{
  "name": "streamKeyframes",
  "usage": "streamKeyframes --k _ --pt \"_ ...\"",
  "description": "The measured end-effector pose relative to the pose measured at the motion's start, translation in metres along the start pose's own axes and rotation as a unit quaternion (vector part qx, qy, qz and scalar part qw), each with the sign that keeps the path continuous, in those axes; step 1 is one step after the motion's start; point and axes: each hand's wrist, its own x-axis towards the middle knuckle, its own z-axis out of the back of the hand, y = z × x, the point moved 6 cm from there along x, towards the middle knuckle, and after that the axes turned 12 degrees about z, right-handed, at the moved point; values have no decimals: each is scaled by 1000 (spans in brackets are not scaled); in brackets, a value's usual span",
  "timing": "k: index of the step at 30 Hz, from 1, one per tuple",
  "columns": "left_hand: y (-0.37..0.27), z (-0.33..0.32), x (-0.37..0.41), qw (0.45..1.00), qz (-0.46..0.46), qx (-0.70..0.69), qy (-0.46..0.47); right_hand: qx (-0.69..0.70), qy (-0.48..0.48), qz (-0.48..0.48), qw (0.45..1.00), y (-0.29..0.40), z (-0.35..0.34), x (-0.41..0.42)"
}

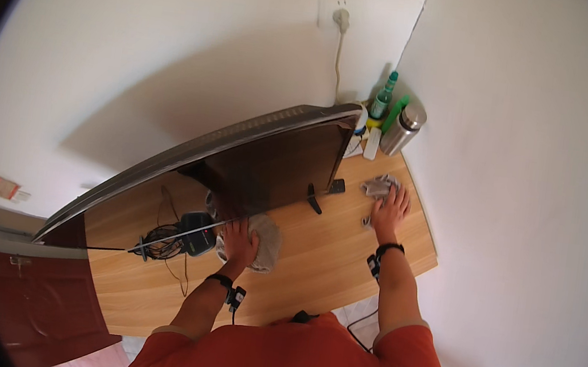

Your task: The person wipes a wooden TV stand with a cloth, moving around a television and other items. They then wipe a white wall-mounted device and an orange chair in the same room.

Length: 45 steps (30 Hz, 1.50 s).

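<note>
My left hand (241,244) lies palm down on a round, bunched grey-brown cloth item (266,243), its thumb apart from the fingers. Its fingertips are by the lower edge of a flat-screen television (280,162), and whether they grip the fabric is hidden. Farther right, my right hand (392,209) presses a crumpled grey cloth (379,185) against the wooden tabletop (329,254). Part of this cloth sticks out beyond the fingers and at the side of the palm. A black strap with a small device circles each wrist.
A black box with a red light (204,230) and coiled black cables (160,241) are left of my left hand. A steel flask (404,130), a green glass bottle (383,98) and a white remote (372,143) crowd the back corner. A television foot (315,199) stands between my hands.
</note>
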Motion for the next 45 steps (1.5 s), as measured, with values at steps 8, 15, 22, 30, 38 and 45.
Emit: streamKeyframes --k 8,15,22,30,38,45 --pt "1 -10 6 999 -5 36 3 -12 -8 -18 1000 -15 -18 54" --pt "-6 0 9 999 -23 1 -24 -15 -9 -25 1000 -19 -23 64" --pt "-2 -7 5 999 -29 -7 -33 -41 -30 -4 999 -21 -26 63" --pt "-1 -5 4 999 -13 18 -45 -36 -37 10 999 -20 -22 32" --pt "0 -5 -6 999 28 14 -39 -30 -41 5 999 -8 24 -87" --pt "-3 -6 -70 994 -76 -21 -71 -34 -28 -60 997 22 55 -184"
